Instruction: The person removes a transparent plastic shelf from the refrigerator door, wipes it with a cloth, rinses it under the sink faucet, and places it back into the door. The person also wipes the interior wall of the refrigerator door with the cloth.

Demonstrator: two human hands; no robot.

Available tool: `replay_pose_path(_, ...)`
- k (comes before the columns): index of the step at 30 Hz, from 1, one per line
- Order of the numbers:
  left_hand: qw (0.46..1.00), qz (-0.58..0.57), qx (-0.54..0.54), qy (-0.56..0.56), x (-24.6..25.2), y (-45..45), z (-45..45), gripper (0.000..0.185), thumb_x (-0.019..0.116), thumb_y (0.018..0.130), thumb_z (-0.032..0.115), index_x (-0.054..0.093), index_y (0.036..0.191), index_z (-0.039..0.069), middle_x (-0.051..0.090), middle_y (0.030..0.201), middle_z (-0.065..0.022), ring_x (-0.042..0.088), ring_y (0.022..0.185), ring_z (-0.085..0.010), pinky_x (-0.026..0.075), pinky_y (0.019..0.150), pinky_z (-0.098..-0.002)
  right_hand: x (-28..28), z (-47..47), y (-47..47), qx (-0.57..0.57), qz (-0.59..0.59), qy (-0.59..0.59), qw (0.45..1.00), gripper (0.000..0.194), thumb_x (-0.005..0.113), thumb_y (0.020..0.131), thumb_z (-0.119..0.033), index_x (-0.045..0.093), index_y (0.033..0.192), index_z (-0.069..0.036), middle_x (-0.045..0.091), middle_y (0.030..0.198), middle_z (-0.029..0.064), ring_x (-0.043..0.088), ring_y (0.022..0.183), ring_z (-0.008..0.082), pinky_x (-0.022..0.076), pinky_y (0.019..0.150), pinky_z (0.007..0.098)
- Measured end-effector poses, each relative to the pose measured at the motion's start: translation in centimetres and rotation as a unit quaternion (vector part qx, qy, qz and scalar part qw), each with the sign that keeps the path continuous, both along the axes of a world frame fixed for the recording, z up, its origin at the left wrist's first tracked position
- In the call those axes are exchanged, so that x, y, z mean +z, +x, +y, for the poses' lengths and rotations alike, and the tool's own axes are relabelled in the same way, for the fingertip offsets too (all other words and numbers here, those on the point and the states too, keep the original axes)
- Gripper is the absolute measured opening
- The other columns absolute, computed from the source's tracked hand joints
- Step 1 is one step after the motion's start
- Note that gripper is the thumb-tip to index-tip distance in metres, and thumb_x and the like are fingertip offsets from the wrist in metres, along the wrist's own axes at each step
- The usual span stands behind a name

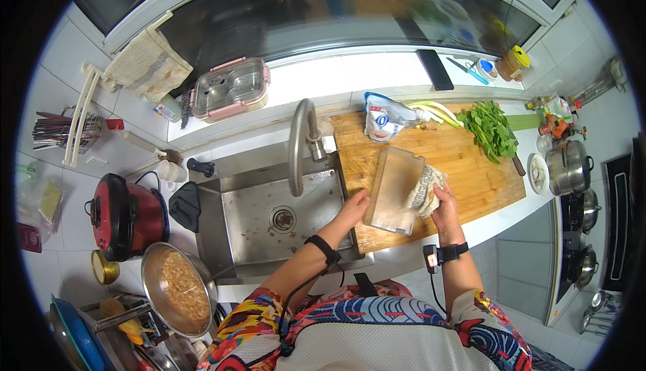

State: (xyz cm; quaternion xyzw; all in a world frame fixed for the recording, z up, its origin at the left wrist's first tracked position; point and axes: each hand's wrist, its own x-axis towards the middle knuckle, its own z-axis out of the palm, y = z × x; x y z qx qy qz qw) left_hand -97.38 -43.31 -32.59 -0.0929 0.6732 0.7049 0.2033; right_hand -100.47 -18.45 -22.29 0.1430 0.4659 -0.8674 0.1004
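Observation:
A clear plastic rectangular container (pixel 395 189) is tilted over the near left part of a wooden cutting board (pixel 474 179). My left hand (pixel 358 204) grips its left edge. In my right hand (pixel 445 204) is a bunched, light patterned cloth (pixel 425 191), pressed against the container's right side. Behind the container a white and blue pouch (pixel 386 117) lies on the board, with green onion stalks (pixel 436 111) beside it. Leafy greens (pixel 488 131) rest at the board's far right, partly over a knife whose handle (pixel 518 165) shows.
Left of the board is a steel sink (pixel 282 219) with scraps in it, under a curved faucet (pixel 298 149). A red electric cooker (pixel 128 217) and a steel bowl of pale chunky food (pixel 184 290) stand farther left. A phone (pixel 435 70) lies on the sill.

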Motion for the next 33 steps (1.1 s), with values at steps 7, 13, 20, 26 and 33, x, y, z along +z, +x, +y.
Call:
replay_pose_path(7,0.988,-0.120,0.077,0.056,-0.9,-0.7,3.1,0.041,0.045,0.102,0.022,0.045,0.139,0.004,0.059,0.124,-0.0054,0.054,0.112,-0.0130,0.046,0.091,-0.0283,-2.3,0.3,0.1,0.040,-0.031,-0.081,0.995,0.040,0.056,0.090,-0.007,0.050,0.129,-0.002,0.062,0.118,0.0092,0.060,0.107,0.0221,0.0472,0.096,0.0359)
replay_pose_path(13,0.979,-0.147,0.084,0.114,1.6,3.0,0.0,0.040,0.047,0.101,0.034,0.052,0.131,0.008,0.062,0.114,-0.0019,0.060,0.098,-0.0123,0.051,0.077,-0.0292,-3.0,-0.9,2.0,0.108,-0.070,-0.165,0.978,0.039,0.057,0.089,-0.010,0.052,0.127,-0.005,0.063,0.116,0.0080,0.059,0.109,0.0236,0.0463,0.097,0.0393)
replay_pose_path(20,0.887,-0.189,0.043,0.418,2.8,9.1,-6.1,0.048,0.049,0.098,0.046,0.055,0.126,0.007,0.063,0.109,-0.0033,0.060,0.087,-0.0149,0.048,0.071,-0.0301,-3.3,-5.0,3.5,0.153,-0.149,-0.196,0.957,0.035,0.059,0.088,-0.011,0.054,0.123,-0.005,0.062,0.115,0.0073,0.059,0.109,0.0233,0.0466,0.096,0.0404)
replay_pose_path(26,0.907,-0.222,0.241,0.263,4.4,14.6,-8.7,0.047,0.046,0.099,0.047,0.058,0.121,0.007,0.065,0.111,-0.0054,0.063,0.098,-0.0204,0.052,0.083,-0.0368,-1.5,-9.0,3.2,0.302,-0.109,-0.085,0.943,0.029,0.059,0.089,-0.006,0.058,0.118,-0.003,0.064,0.113,0.0083,0.062,0.104,0.0218,0.0491,0.093,0.0377)
replay_pose_path(33,0.856,-0.112,0.443,0.243,1.1,19.7,-15.0,0.045,0.043,0.100,0.043,0.059,0.118,0.005,0.066,0.109,-0.0079,0.064,0.096,-0.0205,0.053,0.083,-0.0353,1.0,-15.1,-4.6,0.316,-0.043,-0.040,0.947,0.034,0.057,0.089,-0.004,0.053,0.123,-0.002,0.065,0.111,0.0095,0.065,0.096,0.0208,0.0536,0.084,0.0341)
